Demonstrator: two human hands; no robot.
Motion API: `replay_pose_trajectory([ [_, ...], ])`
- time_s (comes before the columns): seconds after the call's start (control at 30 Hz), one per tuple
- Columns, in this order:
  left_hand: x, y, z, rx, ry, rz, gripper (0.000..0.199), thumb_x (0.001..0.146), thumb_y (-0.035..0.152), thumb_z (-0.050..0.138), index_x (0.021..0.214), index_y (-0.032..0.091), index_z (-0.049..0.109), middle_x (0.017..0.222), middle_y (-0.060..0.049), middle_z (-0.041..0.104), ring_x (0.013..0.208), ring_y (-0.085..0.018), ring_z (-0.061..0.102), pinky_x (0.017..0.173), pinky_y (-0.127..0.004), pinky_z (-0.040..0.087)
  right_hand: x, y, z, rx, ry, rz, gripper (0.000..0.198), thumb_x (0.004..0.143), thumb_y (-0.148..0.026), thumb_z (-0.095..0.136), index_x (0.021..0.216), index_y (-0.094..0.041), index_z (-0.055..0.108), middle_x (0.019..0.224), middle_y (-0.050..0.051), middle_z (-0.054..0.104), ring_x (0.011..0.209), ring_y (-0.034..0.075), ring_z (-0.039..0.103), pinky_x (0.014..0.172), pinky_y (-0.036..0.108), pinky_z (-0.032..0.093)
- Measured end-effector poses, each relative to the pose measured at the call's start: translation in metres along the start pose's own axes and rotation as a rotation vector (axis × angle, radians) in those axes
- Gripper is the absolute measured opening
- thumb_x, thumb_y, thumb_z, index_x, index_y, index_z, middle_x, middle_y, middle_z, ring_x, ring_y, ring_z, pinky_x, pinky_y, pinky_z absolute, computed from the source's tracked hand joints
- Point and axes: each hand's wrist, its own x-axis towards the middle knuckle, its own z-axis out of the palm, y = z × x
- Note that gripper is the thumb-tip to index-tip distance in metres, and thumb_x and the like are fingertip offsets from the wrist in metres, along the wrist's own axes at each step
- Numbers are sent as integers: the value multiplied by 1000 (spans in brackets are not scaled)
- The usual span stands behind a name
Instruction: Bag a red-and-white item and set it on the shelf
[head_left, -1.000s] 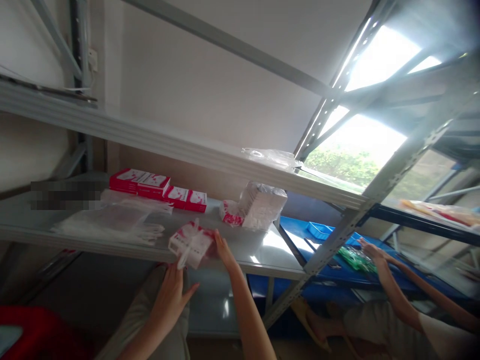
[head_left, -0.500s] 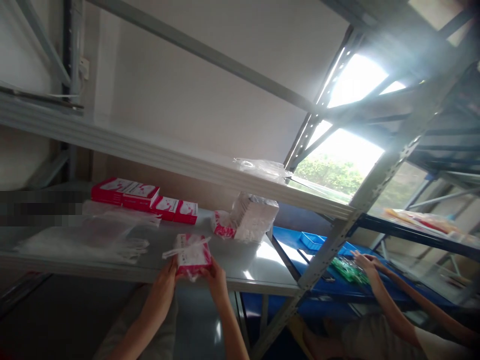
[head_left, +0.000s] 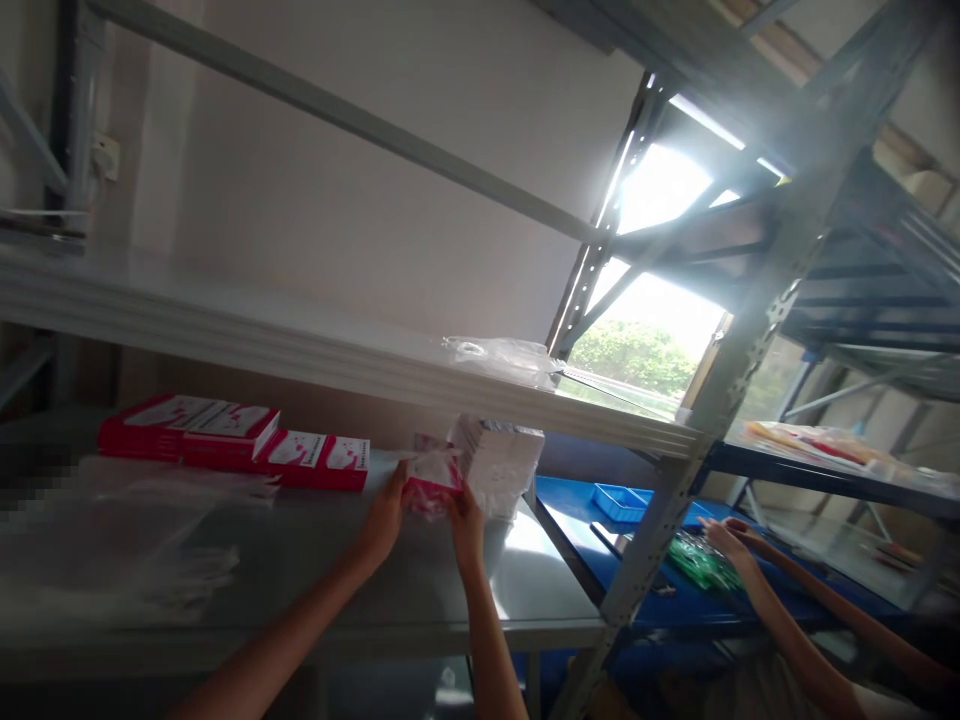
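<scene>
My left hand [head_left: 386, 518] and my right hand [head_left: 466, 527] both grip a small red-and-white box in a clear plastic bag [head_left: 430, 476], held far back over the grey shelf [head_left: 315, 580]. The bagged box is right beside a wrapped stack of white boxes [head_left: 496, 460]. A row of red boxes [head_left: 232, 441] lies along the shelf's back to the left of my hands.
Clear plastic bags [head_left: 142, 540] are spread on the left of the shelf. An upper grey shelf [head_left: 300, 345] carries a crumpled bag [head_left: 499, 353]. A steel upright [head_left: 720, 400] stands at right. Beyond it another person's hand [head_left: 724, 540] handles green packets [head_left: 694, 562] on a blue surface.
Both hands carried the bagged box from the shelf's front edge to the back, beside the wrapped white stack. The view swung to the right and up.
</scene>
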Motion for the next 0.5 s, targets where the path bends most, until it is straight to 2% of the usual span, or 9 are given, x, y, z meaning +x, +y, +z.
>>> replay_pose_trajectory([
  [0.07,16,-17,24,18,-32,-13,51,92,22,36,142,12,35,147,-16,38,137,-23,35,113,-42,31,12,16,1,-146,45,-78,54,85,-40,48,128,-8,56,100,15,70,86,24,63,74,33,50],
  [0.17,15,-47,53,104,-31,-40,58,88,29,43,141,9,34,148,-19,35,140,-30,26,112,-52,28,8,33,5,-441,185,-163,46,91,-33,37,125,-12,58,118,18,63,107,27,57,88,41,43],
  [0.23,3,-62,63,181,-3,-13,61,85,27,46,143,12,33,149,-20,33,140,-34,24,110,-58,27,-3,32,5,-599,301,-136,44,94,-29,31,125,-13,57,121,18,60,112,28,53,91,42,38],
  [0.3,-8,-67,63,251,27,22,63,83,21,45,144,13,31,149,-21,32,139,-35,27,109,-59,28,-12,25,4,-680,361,-84,43,94,-24,28,124,-12,57,117,17,61,110,27,54,88,40,36],
  [0.4,-18,-60,56,288,-1,62,70,80,14,44,146,14,21,148,-21,35,136,-33,33,106,-56,34,-16,15,3,-751,261,-38,45,91,-14,27,123,-14,58,114,15,63,103,25,57,86,37,35],
  [0.5,-20,-46,52,263,-83,134,79,79,12,46,149,15,9,150,-21,31,136,-30,35,106,-51,36,-16,15,6,-830,116,-49,55,85,-6,27,134,-17,51,126,13,58,108,24,55,90,40,33],
])
